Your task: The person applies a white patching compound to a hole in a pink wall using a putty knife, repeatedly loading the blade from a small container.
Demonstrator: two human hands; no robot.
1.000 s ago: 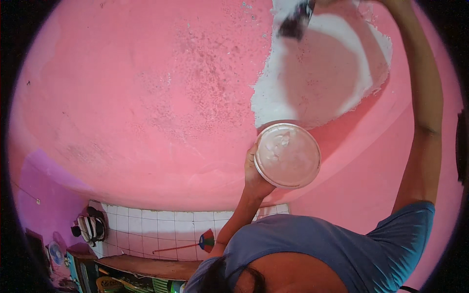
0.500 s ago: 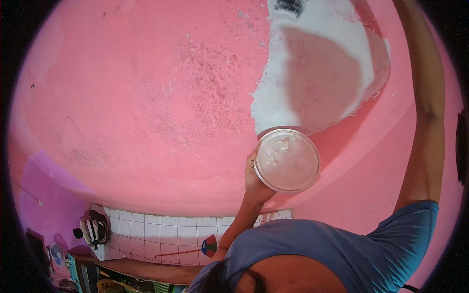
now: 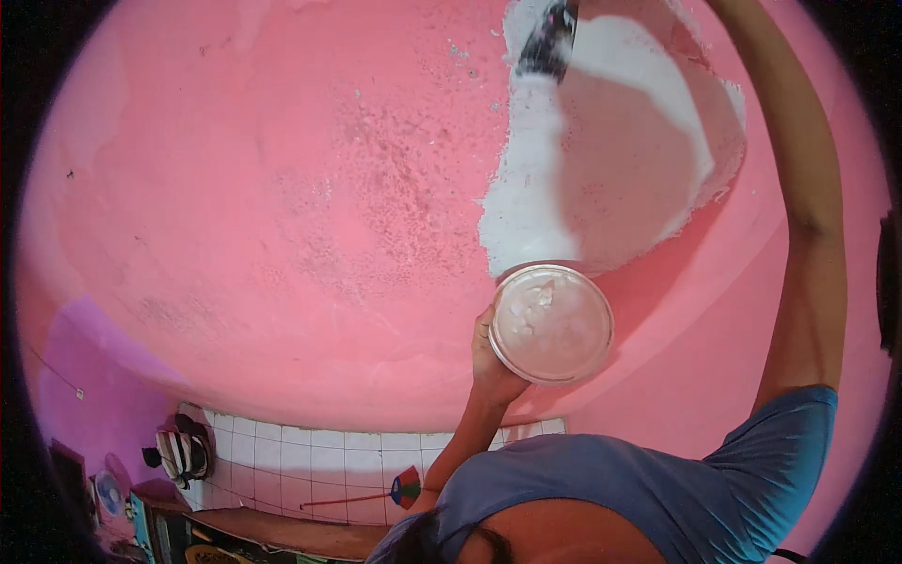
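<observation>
My left hand (image 3: 490,362) is closed on the rim of a round, pale tub (image 3: 552,329), held in front of the wall. White lumps lie in the tub. At the upper part of the wall, the end of a dark, flat, broad tool (image 3: 548,45) with pale and pink smears rests against a white-coated patch (image 3: 531,155). A brush or a scraper: I cannot tell which. Its handle is out of view. My right arm (image 3: 799,179) reaches up past the top edge, so the right hand is hidden.
The pink wall (image 3: 235,188) has dark speckles and flaking spots. White tiles (image 3: 329,456) run along its foot. A feather duster with a red stick (image 3: 404,489), a striped bag (image 3: 183,453), a fan (image 3: 108,493) and a wooden shelf (image 3: 291,534) are at the lower left.
The dark tool has come down the white patch, and more of it shows. My right forearm has shifted left. The tub sits slightly lower in the picture, still in my left hand.
</observation>
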